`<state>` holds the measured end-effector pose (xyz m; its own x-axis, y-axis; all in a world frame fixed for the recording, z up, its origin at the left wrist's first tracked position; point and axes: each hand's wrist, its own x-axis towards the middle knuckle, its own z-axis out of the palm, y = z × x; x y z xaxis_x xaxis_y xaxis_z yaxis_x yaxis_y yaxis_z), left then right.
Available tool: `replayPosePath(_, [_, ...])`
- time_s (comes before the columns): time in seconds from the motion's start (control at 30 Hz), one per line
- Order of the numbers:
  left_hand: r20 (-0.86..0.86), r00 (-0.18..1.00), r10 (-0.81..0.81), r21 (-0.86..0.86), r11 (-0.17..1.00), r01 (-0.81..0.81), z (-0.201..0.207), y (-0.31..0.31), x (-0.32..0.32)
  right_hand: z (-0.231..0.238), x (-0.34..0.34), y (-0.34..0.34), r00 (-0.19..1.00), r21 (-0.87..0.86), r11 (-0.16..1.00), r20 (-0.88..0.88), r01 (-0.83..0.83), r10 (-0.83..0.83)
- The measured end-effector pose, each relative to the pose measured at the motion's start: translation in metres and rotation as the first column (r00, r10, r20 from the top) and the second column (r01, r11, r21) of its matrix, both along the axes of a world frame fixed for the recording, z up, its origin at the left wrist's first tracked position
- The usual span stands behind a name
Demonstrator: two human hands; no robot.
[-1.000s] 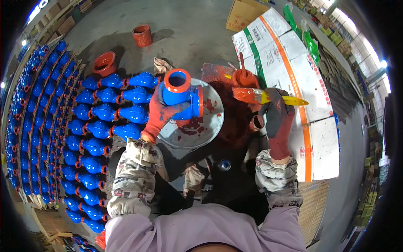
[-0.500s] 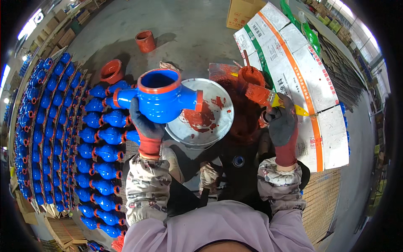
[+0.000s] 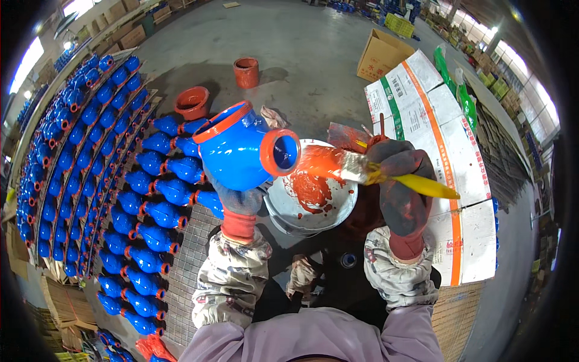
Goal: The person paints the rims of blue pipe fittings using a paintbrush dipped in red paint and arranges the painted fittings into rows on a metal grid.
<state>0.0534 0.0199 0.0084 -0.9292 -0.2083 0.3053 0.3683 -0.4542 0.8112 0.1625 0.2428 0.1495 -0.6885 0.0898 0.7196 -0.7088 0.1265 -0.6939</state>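
though tilted, fitting [image 3: 234,155] atop left grip [image 3: 241,199]

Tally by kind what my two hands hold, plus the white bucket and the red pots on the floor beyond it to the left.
Blue fitting, in the left hand: 1
Paintbrush, in the right hand: 1
White bucket: 1
Red pots: 2
Total: 5

The glossy blue pipe fitting [image 3: 235,158], its rims orange-red, is held up tilted, the wide mouth turned toward the upper left and a smaller round port facing right. The yellow-handled paintbrush [image 3: 354,167] lies nearly level, paint-coated orange-red bristles right beside that port's rim.
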Motion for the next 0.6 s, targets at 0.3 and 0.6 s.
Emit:
replayPosePath(0.3, [-0.108,0.994,0.03,-0.065,0.997,-0.037,0.015,0.008,0.008,0.032,-0.032,-0.023,0.951,0.188,0.933,0.01,-0.306,0.31])
replayPosePath(0.6, [0.029,0.928,-0.371,0.461,0.829,0.317,0.018,0.01,0.005,0.008,-0.032,-0.012,0.965,0.027,0.985,0.21,-0.169,0.16])
